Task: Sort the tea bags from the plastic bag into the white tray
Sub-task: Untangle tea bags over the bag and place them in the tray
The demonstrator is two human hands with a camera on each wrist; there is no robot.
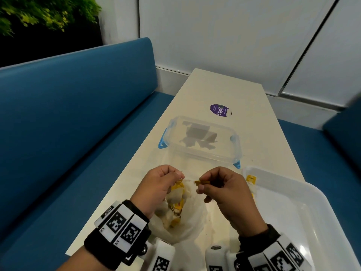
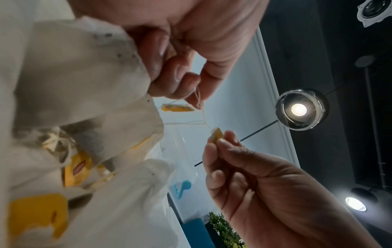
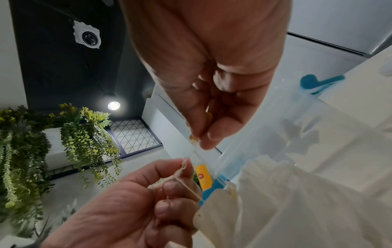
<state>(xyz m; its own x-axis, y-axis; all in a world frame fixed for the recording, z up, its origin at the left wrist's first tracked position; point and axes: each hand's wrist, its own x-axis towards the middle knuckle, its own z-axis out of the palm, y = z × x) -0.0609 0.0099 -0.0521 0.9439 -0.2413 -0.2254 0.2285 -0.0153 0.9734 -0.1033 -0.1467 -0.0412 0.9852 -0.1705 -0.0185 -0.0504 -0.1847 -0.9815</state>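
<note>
left hand pinches tangled strings | right hand pinches yellow tag | both above plastic bag | white tray at right

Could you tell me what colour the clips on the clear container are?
Blue clips, clearest in the head view.

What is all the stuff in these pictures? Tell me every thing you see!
table: one, cream, between the benches
benches: blue, either side of the table
sticker: one, purple, far part of the table
box: one, clear with blue clips, mid-table
plastic bag: one, clear, under the hands
tea bags: several, white with yellow tags, in the plastic bag
tray: one, white, right, yellow tag inside
plants: green, upper left
left hand: pinches strings
right hand: pinches a yellow tag
</note>
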